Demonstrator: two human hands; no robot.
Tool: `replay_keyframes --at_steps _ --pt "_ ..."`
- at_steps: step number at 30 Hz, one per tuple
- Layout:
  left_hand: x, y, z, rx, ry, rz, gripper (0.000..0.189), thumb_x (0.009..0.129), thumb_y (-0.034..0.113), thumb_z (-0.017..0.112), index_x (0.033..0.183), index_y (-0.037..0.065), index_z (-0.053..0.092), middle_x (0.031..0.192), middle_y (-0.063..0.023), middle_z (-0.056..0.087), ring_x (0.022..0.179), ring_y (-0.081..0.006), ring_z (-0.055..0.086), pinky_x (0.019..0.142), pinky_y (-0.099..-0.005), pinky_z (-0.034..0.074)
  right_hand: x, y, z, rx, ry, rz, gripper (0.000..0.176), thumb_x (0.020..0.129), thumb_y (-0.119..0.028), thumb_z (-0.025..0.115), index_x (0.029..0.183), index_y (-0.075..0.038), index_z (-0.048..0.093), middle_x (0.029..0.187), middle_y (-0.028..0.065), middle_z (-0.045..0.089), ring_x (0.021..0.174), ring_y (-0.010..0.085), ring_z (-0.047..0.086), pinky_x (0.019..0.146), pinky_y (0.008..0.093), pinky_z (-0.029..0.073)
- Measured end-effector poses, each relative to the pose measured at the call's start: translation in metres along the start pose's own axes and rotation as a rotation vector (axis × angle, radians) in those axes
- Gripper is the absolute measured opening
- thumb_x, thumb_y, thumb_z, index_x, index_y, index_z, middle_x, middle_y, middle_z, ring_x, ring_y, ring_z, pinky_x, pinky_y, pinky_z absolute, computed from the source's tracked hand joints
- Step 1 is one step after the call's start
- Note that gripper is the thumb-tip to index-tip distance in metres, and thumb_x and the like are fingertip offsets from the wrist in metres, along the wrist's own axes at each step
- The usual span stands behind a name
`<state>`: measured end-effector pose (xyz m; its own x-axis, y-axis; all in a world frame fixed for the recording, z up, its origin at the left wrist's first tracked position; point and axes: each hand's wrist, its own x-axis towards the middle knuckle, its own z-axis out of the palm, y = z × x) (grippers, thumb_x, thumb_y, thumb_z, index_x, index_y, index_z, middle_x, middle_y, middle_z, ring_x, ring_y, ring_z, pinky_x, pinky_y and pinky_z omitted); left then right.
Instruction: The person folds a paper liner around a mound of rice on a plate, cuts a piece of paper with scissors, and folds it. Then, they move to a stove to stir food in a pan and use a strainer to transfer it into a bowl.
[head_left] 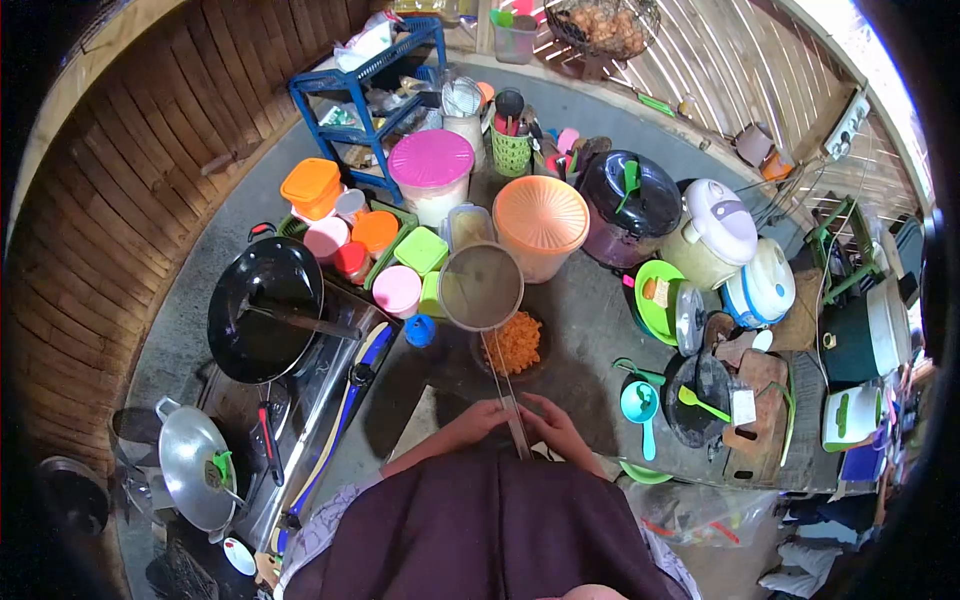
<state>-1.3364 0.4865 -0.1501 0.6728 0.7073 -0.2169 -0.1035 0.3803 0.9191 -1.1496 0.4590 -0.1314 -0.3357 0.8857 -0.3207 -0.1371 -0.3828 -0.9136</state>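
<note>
A round strainer [481, 286] with a long thin handle is held out in front of my body. My left hand [477, 421] is closed at the handle from the left side. From the other side, my right hand [556, 428] has its fingers curled at the same handle; its grip is partly hidden. Beneath the strainer sits a dark bowl with orange, shredded-looking food [516, 345], partly covered by the strainer's rim and handle. A small blue-topped container [420, 330] stands to the left of the bowl.
On the left are a black wok [266, 310] on a stove and a silver pan [196, 468]. Lidded tubs, including a peach one [542, 225], line the back. To the right lie a stone mortar [699, 402], a turquoise dipper [641, 405] and a wooden board [757, 400].
</note>
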Motion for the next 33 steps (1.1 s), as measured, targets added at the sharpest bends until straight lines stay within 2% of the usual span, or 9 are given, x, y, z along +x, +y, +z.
replay_keyframes --at_steps 3,5,7,10,13,15,18,25,33 --pt "-0.004 0.024 -0.004 -0.045 -0.018 -0.069 0.028 0.091 0.021 0.042 0.107 -0.001 0.051 0.103 -0.0093 0.059 0.095 -0.0163 0.055 0.085 -0.0288 0.041 0.015 0.010 -0.031 -0.259 0.170 -0.036 0.030 0.085 -0.014 0.053 0.114 -0.005 0.049 0.083 0.0063 0.060 0.069 0.0107 0.058 0.061 0.0243 0.047" --pt "-0.008 0.029 -0.007 -0.077 -0.025 -0.126 0.030 0.092 0.021 0.042 0.108 -0.003 0.049 0.106 -0.0129 0.058 0.100 -0.0195 0.054 0.088 -0.0310 0.040 0.030 0.020 -0.051 -0.314 0.232 -0.068 0.034 0.083 -0.015 0.056 0.114 -0.004 0.050 0.090 0.0103 0.060 0.076 0.0152 0.058 0.067 0.0271 0.047" --pt "-0.009 0.021 -0.012 -0.032 -0.025 -0.123 0.032 0.092 0.025 0.041 0.110 0.000 0.049 0.106 -0.0073 0.060 0.094 -0.0133 0.055 0.079 -0.0265 0.043 0.048 0.023 -0.060 -0.373 0.288 -0.101 0.037 0.080 -0.015 0.059 0.114 -0.003 0.050 0.097 0.0142 0.060 0.084 0.0197 0.059 0.073 0.0299 0.047" --pt "-0.010 0.023 -0.016 0.086 -0.027 -0.022 0.031 0.091 0.026 0.042 0.109 0.001 0.049 0.106 -0.0065 0.060 0.094 -0.0121 0.055 0.072 -0.0242 0.044 0.088 0.026 -0.064 -0.669 0.309 -0.260 0.043 0.076 -0.017 0.062 0.115 -0.005 0.049 0.103 0.0192 0.056 0.091 0.0266 0.057 0.078 0.0335 0.046" --pt "-0.015 0.040 -0.012 0.116 0.038 -0.115 0.032 0.092 0.027 0.041 0.108 0.001 0.049 0.105 -0.0062 0.060 0.094 -0.0125 0.055 0.074 -0.0236 0.043 0.126 0.035 -0.055 -0.920 0.318 -0.306 0.052 0.069 -0.013 0.065 0.116 -0.003 0.047 0.113 0.0198 0.049 0.104 0.0295 0.050 0.083 0.0372 0.044" --pt "-0.013 0.034 -0.016 0.083 0.029 -0.116 0.031 0.092 0.026 0.040 0.108 0.000 0.049 0.105 -0.0069 0.060 0.095 -0.0128 0.055 0.077 -0.0249 0.043 0.142 0.030 -0.047 -1.047 0.277 -0.251 0.063 0.063 -0.015 0.068 0.120 -0.005 0.044 0.127 0.0228 0.036 0.115 0.0349 0.040 0.093 0.0400 0.037" --pt "-0.012 0.028 -0.017 0.036 0.005 -0.095 0.030 0.092 0.024 0.039 0.107 0.000 0.049 0.105 -0.0083 0.060 0.096 -0.0135 0.055 0.082 -0.0267 0.042 0.158 0.026 -0.044 -1.285 0.196 -0.168 0.069 0.061 -0.016 0.069 0.123 -0.008 0.042 0.134 0.0225 0.025 0.121 0.0366 0.031 0.098 0.0395 0.033" --pt "-0.016 0.033 -0.009 -0.043 0.015 -0.073 0.031 0.093 0.024 0.039 0.107 -0.001 0.050 0.105 -0.0107 0.059 0.099 -0.0162 0.055 0.087 -0.0292 0.041 0.172 0.036 -0.055 -1.377 0.119 -0.148 0.075 0.057 -0.014 0.071 0.125 -0.013 0.040 0.136 0.0213 0.023 0.120 0.0382 0.031 0.097 0.0408 0.035" --pt "-0.019 0.035 -0.007 0.005 0.048 -0.084 0.031 0.093 0.024 0.039 0.107 -0.001 0.050 0.105 -0.0104 0.060 0.099 -0.0172 0.054 0.088 -0.0295 0.040 0.181 0.038 -0.055 -1.289 0.191 -0.126 0.050 0.064 -0.009 0.064 0.112 -0.005 0.050 0.113 0.0158 0.048 0.100 0.0335 0.049 0.083 0.0401 0.044"
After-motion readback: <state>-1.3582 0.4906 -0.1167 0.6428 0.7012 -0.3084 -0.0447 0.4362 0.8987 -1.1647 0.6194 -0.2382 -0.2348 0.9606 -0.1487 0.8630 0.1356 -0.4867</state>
